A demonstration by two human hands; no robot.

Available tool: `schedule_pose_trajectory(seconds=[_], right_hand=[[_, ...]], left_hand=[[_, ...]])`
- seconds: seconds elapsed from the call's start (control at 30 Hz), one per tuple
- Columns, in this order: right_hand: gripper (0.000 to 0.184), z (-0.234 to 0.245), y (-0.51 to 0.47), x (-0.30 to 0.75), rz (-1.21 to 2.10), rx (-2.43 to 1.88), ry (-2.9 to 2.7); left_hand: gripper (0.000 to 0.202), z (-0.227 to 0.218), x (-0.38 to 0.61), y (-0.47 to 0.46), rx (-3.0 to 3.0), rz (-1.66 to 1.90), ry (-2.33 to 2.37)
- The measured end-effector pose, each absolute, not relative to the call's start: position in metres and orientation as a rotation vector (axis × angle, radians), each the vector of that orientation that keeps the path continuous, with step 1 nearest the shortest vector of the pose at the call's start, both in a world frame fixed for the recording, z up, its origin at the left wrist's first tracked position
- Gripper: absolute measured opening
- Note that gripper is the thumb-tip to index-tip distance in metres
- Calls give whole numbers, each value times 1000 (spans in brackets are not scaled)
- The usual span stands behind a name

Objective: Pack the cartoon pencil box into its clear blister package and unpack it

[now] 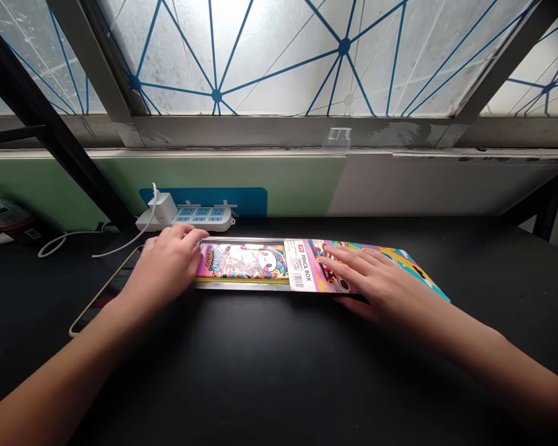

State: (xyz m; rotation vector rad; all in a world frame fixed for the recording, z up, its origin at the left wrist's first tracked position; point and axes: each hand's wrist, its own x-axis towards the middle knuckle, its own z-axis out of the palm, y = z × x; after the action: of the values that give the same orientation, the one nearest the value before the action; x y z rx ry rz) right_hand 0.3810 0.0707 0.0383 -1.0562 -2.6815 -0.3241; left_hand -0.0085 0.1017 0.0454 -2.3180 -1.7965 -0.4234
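Note:
A colourful pencil box [246, 261] with cartoon print lies in a clear plastic tray [242, 286] on the black table. A bright card sleeve [323, 279], with a white label reading "PENCIL BOX" and a barcode, covers the right part of the package and reaches far to the right. My left hand [172, 257] grips the left end of the tray and box, its fingers bent over the far side. Across the sleeve lies my right hand [372, 275], fingers long over the top and thumb at the near edge. Its palm hides part of the print.
Behind my left hand stands a white power strip [204, 217] with a plugged-in charger [162, 207] and white cable [121, 253]. A phone [105, 297] lies beside my left forearm. A dark bottle [7, 214] is at far left. Window and wall border the table's back.

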Motion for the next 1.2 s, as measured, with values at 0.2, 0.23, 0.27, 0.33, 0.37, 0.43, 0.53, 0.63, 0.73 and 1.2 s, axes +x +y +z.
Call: schedule_pose_trajectory(seconds=[0.2, 0.23, 0.27, 0.33, 0.37, 0.43, 0.53, 0.63, 0.73, 1.2], right_hand=[[54, 21, 71, 354, -233, -1022, -2678], [53, 19, 72, 353, -226, -1006, -2697], [52, 17, 74, 353, -216, -995, -2717], [54, 18, 77, 358, -182, -995, -2751], [56, 19, 78, 362, -160, -1000, -2759], [60, 24, 78, 370, -114, -1010, -2759], [65, 31, 77, 379, -69, -1038, -2726], [69, 36, 75, 386, -68, -1064, -2700], [73, 38, 76, 393, -92, -1081, -2694], [76, 64, 75, 428, -350, -1254, -2495]], left_hand=[[52, 31, 28, 85, -2763, -514, -1395], [56, 29, 32, 84, -2785, -440, -1390], [59, 28, 34, 83, -2801, -373, -1391], [65, 27, 33, 84, -2816, -301, -1419], [67, 27, 32, 85, -2823, -286, -1437], [69, 28, 27, 89, -2837, -269, -1462], [70, 30, 22, 92, -2839, -243, -1483], [69, 32, 21, 92, -2846, -246, -1518], [69, 33, 20, 92, -2855, -261, -1534], [70, 34, 19, 92, -2819, -260, -1578]])
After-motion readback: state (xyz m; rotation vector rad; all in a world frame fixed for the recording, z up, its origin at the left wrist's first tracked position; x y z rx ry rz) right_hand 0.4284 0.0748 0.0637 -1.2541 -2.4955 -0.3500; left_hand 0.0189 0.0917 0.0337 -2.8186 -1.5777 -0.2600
